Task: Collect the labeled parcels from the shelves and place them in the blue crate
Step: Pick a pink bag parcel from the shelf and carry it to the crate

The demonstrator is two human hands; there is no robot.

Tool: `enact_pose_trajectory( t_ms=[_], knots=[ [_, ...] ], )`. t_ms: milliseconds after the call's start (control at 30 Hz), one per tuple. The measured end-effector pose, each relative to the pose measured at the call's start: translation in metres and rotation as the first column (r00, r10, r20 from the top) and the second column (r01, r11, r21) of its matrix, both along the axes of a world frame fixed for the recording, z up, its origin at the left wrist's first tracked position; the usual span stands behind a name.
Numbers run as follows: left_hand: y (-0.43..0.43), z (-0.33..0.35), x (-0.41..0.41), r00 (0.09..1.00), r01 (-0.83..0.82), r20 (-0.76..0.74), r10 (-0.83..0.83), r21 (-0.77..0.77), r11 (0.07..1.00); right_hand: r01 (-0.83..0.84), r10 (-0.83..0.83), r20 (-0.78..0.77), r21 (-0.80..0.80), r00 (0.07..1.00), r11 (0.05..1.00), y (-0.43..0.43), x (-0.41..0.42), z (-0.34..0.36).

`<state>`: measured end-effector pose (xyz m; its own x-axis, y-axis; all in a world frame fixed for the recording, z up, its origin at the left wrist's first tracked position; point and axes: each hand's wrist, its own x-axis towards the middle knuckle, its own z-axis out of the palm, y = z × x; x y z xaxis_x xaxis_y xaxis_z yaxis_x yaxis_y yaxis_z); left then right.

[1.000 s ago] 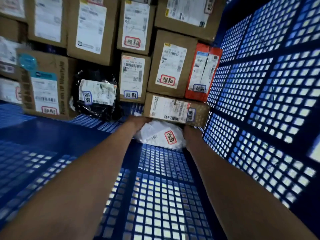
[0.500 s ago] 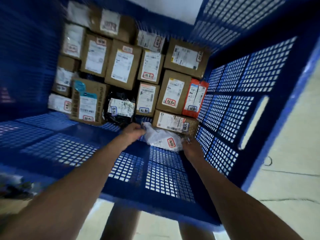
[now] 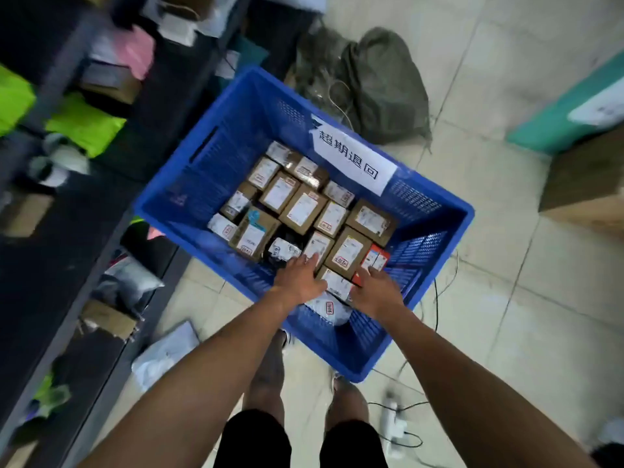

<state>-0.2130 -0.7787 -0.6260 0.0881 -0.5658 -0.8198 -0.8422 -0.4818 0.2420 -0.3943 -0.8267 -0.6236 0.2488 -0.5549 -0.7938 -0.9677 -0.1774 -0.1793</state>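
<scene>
The blue crate [image 3: 216,143] already holds a floor-covering layer of labeled boxes [image 3: 305,208]. Both hands, left hand [image 3: 299,282] and right hand [image 3: 376,292], hover open and empty over its near edge, above a white mailer [image 3: 326,307]. More parcels wait on the shelves [image 3: 67,204].

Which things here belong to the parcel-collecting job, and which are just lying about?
Belonging to the job:
blue crate
labeled cardboard parcels
white bagged parcel
left hand
right hand
shelves

Just lying about:
grey-green bag
power strip
floor cables
</scene>
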Motion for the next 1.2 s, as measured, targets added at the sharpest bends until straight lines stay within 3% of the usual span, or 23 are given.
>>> enact_pose_trajectory(
  t_ms=[200,333,467,667,967,1100,1200],
  knots=[
    [0.065,0.128,0.015,0.982,-0.032,0.179,0.066,-0.189,0.981,-0.338,0.352,0.050,-0.181,0.935,0.924,0.025,0.033,0.117],
    [0.137,0.199,0.040,0.921,-0.177,0.272,0.279,-0.344,0.922,-0.504,0.539,0.076,-0.264,0.839,0.822,0.059,0.089,0.179],
    [0.246,0.249,0.078,0.758,-0.413,0.359,0.545,-0.382,0.827,-0.643,0.728,0.133,-0.383,0.672,0.663,0.127,0.161,0.234],
    [0.456,0.300,0.115,0.445,-0.683,0.392,0.805,-0.433,0.588,-0.715,0.898,0.204,-0.548,0.389,0.435,0.300,0.265,0.305],
    [0.747,0.342,0.119,0.097,-0.746,0.324,0.941,-0.602,0.285,-0.753,0.959,0.282,-0.626,0.025,0.204,0.636,0.346,0.344],
    [0.849,0.345,0.114,-0.067,-0.773,0.253,0.965,-0.625,0.110,-0.790,0.952,0.298,-0.600,-0.071,0.129,0.745,0.349,0.343],
    [0.911,0.337,0.117,-0.138,-0.789,0.239,0.961,-0.613,0.039,-0.822,0.943,0.314,-0.562,-0.113,0.089,0.811,0.360,0.335]
  ],
)
